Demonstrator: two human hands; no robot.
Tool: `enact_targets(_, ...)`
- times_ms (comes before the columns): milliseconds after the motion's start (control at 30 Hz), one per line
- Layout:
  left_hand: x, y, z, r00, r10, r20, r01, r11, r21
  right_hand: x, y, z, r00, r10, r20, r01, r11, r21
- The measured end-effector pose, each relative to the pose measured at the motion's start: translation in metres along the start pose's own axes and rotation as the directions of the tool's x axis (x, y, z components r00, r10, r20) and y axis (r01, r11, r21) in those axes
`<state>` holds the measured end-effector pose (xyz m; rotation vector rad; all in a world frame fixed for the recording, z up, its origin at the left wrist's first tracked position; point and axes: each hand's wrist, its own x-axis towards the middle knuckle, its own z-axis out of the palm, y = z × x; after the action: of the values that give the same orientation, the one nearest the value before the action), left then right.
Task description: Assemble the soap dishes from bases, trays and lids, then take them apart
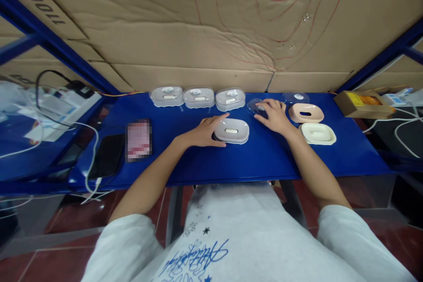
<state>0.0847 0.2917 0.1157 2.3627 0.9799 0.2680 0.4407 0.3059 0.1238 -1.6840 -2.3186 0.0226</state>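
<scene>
a glossy blue tabletop [264, 163] bore three grey oval dishes under clear plastic covers [199, 98] along its back. an uncovered grey oval dish [231, 137] sat nearer, a peach oval dish [306, 119] and a cream oval dish [317, 134] lay rightward, and a flat black phone [106, 156] lay leftward.

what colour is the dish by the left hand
The dish is pale lilac-grey, best in the head view.

- Left arm [158, 167] reaches forward, and left hand [205, 132] curves into a C, thumb [218, 143] well apart!
- Right arm [310, 169] slants inward, right hand [273, 115] palm down, fingers [269, 105] spread!
</scene>
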Motion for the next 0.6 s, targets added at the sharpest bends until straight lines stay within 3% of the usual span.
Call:
enact_targets(100, -0.001, 0.001, -0.006, 1.000, 0.007, -0.006, -0.007, 0.999, -0.044, -0.005, -0.011, 0.002, 0.996, -0.053, 0.065, 0.050, 0.998, 0.043)
enact_targets(200, -0.002, 0.002, -0.009, 1.000, 0.003, -0.027, -0.005, 0.999, -0.053, -0.007, -0.007, 0.005, 0.984, 0.019, 0.178, -0.035, 0.996, 0.086)
enact_targets(300, -0.001, 0.003, -0.008, 0.999, -0.011, -0.032, 0.010, 0.999, -0.041, -0.007, 0.004, 0.004, 0.982, 0.087, 0.169, -0.107, 0.988, 0.112)
enact_targets(367, 0.000, 0.003, -0.006, 0.999, -0.014, -0.036, 0.013, 0.999, -0.033, -0.006, 0.006, 0.001, 0.990, 0.067, 0.128, -0.086, 0.985, 0.151)
enact_targets(467, 0.002, 0.002, -0.004, 0.999, -0.026, -0.047, 0.025, 0.999, -0.026, -0.008, -0.009, -0.004, 0.987, -0.158, -0.012, 0.155, 0.952, 0.262)
enact_targets(533, 0.003, 0.002, -0.003, 0.998, -0.035, -0.057, 0.033, 0.999, -0.030, -0.011, -0.029, -0.004, 0.937, -0.336, -0.100, 0.350, 0.880, 0.321)
enact_targets(600, 0.004, 0.002, -0.001, 0.997, -0.036, -0.063, 0.033, 0.999, -0.039, -0.017, -0.052, -0.001, 0.878, -0.467, -0.103, 0.471, 0.806, 0.359)
